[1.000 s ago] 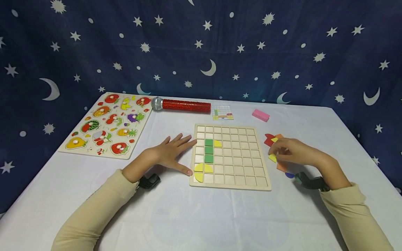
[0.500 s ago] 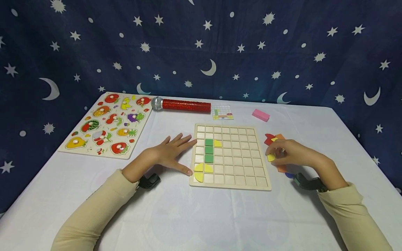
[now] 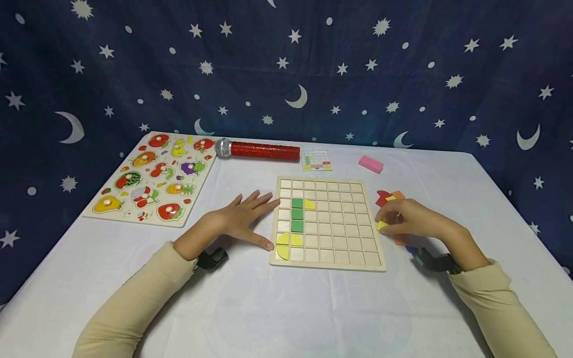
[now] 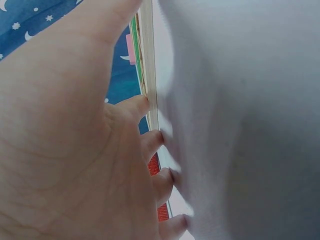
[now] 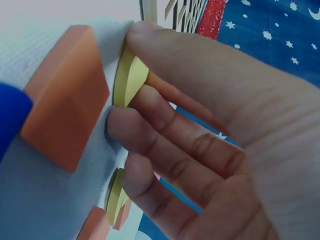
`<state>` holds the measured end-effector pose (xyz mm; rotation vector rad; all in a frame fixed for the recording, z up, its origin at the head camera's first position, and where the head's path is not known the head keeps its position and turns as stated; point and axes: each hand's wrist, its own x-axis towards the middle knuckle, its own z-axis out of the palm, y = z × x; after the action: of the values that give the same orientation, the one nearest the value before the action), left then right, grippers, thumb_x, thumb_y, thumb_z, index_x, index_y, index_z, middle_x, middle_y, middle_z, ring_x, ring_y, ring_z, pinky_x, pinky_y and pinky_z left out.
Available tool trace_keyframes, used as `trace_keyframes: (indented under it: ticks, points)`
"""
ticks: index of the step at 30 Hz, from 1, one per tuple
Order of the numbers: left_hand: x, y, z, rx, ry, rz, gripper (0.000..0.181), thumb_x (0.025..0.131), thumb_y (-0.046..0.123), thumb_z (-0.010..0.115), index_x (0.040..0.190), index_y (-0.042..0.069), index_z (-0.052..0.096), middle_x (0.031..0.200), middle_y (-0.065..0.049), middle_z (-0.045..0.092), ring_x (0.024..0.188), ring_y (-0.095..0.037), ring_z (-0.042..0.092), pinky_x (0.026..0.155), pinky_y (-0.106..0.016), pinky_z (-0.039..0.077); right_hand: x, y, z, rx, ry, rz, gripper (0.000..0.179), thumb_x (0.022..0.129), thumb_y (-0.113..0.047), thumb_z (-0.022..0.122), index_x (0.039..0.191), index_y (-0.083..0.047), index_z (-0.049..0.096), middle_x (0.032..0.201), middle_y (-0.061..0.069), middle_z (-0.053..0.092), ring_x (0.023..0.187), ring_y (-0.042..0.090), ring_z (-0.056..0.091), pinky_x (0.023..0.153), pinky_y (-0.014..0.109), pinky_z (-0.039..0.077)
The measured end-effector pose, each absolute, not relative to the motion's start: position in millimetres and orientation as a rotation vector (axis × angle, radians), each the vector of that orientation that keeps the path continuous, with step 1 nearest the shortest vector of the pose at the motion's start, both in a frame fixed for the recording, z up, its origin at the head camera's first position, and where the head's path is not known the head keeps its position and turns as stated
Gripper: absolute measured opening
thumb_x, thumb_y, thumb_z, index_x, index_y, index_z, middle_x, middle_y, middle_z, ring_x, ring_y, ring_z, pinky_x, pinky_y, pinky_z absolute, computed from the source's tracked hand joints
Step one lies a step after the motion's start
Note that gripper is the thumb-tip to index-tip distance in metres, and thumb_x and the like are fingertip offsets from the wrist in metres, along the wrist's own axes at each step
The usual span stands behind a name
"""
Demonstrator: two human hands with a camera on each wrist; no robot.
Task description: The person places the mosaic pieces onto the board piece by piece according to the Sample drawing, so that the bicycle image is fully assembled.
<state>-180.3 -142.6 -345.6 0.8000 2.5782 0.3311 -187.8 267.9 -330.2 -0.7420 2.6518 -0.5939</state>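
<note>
A wooden grid board [image 3: 329,242] lies flat on the table, with green square tiles [image 3: 297,214] and yellow quarter-circle tiles [image 3: 296,240] in its left-hand cells. Fingers spread wide, the left hand [image 3: 241,219] rests against the board's left edge; its index fingertip and thumb tip are right at the rim. Just off the board's right side, the right hand [image 3: 414,217] pinches a yellow tile [image 5: 130,80] between thumb and fingers, low over the cloth. Its full outline is hidden by the fingers. Orange tiles [image 5: 70,100] and a blue piece [image 5: 11,117] lie beside that hand.
Red tiles [image 3: 382,198] and another yellow one lie beyond the right hand. Behind the board are a small pattern card [image 3: 317,160], a pink block [image 3: 371,164] and a red microphone [image 3: 264,150]. A fruit puzzle board [image 3: 152,179] lies at the left.
The right hand has shifted left toward the board's right edge, drawing the pinched yellow tile with it. The left hand and the tiles in the grid stay where they were.
</note>
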Motion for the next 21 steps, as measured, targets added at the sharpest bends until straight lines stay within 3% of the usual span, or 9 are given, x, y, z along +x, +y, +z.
trace_keyframes:
  ticks: [11,21]
  points:
    - [-179.7,-142.3,-344.1,0.785,2.572,0.334,0.111,0.075,0.066,0.071,0.159,0.024,0.011,0.165,-0.006,0.003,0.15,-0.033,-0.005,0.117,-0.059,-0.002,-184.9,267.4,-323.9,-0.8,2.684,-0.611,0.022,0.079,-0.018,0.082,0.096,-0.009,0.074,0.076,-0.007,0.058,0.074,0.013,0.053,0.064,0.024,0.049]
    - [-181.1,-141.7,-345.3,0.792,2.569,0.321,0.11,0.076,0.065,0.071,0.159,0.024,0.01,0.165,-0.006,0.003,0.15,-0.033,-0.005,0.116,-0.06,-0.001,-182.3,253.1,-316.9,-0.958,2.638,-0.633,0.018,0.079,-0.013,0.081,0.094,-0.008,0.074,0.084,-0.009,0.064,0.076,0.011,0.058,0.068,0.025,0.053]
